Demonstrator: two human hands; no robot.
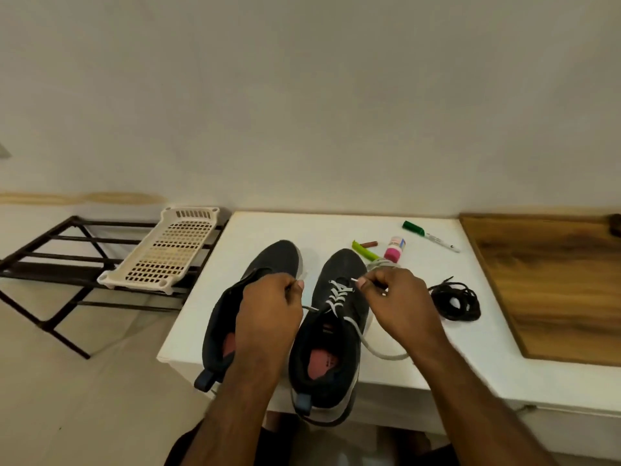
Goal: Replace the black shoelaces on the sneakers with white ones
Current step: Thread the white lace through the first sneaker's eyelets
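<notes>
Head view, looking down on a white surface [336, 227] with two dark sneakers side by side, toes pointing away from the person. The right sneaker [336, 331] is partly laced with a white shoelace [339, 292] crossing through its front eyelets; a loose length of that lace curves off the shoe's right side and onto the surface. The left sneaker [265, 264] shows no lace in its visible part, though the left hand covers much of it.

The left hand [268, 311] sits over the gap between the shoes, its fingers curled and pinching one end of the white lace near the thumb. The right hand [400, 301] is just right of the laced shoe, its fingers curled and pinching the other lace end, whose white tip pokes out toward the eyelets.

A tangled pile of black shoelaces [457, 302] lies on the surface to the right of the right hand. Farther back lie a green marker [430, 235], a pink-and-white small bottle [394, 248], a green strip [366, 252] and a small brown stick [369, 244]. A wooden board [554, 280] lies at the right. At the left, a perforated white tray [168, 250] rests on a dark metal rack [50, 257]
</notes>
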